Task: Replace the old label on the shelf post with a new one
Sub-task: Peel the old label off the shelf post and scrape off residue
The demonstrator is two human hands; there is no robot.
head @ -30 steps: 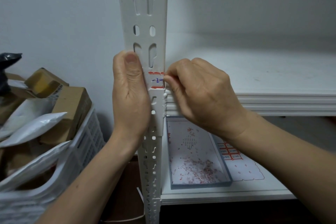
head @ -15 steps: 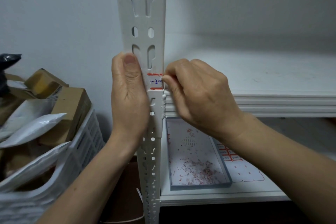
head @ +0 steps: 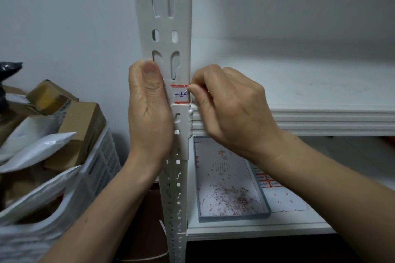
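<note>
Nothing has shifted: left hand point(head: 149, 111) grips post point(head: 164, 28), right hand point(head: 230, 109) pinches label point(head: 180, 95) edge.

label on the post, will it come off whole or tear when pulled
The small red-bordered paper label on the white metal shelf post looks thin, so probably floppy and near weightless. It lies flat, only the edge pinched by the right hand raised, so likely tears; shreds litter the grey tray.

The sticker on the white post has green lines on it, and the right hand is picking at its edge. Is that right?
Not quite. The lines on the sticker are red, not green, as the head view shows. The rest is right: it is on the white post, and the right hand is picking at its edge.
</note>
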